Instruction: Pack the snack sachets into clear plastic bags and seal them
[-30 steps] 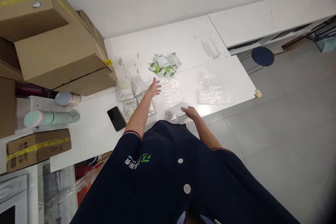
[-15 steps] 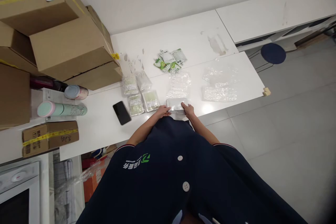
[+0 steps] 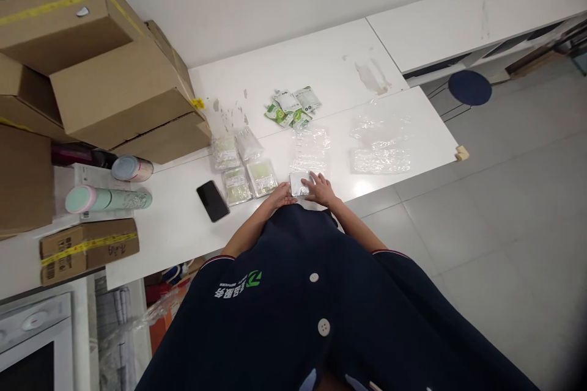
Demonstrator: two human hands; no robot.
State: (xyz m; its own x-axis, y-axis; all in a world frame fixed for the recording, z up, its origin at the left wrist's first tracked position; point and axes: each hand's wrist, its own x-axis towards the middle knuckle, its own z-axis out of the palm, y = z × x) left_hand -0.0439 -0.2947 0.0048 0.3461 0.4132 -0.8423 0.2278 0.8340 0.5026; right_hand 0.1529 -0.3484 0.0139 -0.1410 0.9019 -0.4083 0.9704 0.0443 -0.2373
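A flat, shiny silver pouch (image 3: 298,184) is at the table's near edge, just in front of my body. My left hand (image 3: 279,196) pinches its left side, thumb on top and fingers underneath. My right hand (image 3: 322,190) reaches over its right part, with bent fingers on the upper face and the thumb near the close edge. That hand covers the pouch's right end. Right beyond the pouch lies a stack of clear plastic sleeves (image 3: 311,148). To the left are several clear-wrapped packs with pale green contents (image 3: 262,178).
Green-and-white sachets (image 3: 288,105) lie farther back, and crumpled clear plastic (image 3: 381,160) is to the right. A black phone (image 3: 213,201), a mint bottle (image 3: 110,198), a can (image 3: 132,168) and cardboard boxes (image 3: 119,91) occupy the left. A blue stool (image 3: 469,87) stands beyond the table's right end.
My right hand has shifted left from the pouch's right end to over its face. Less of the pouch's width shows now. My left hand keeps its grip on the left side.
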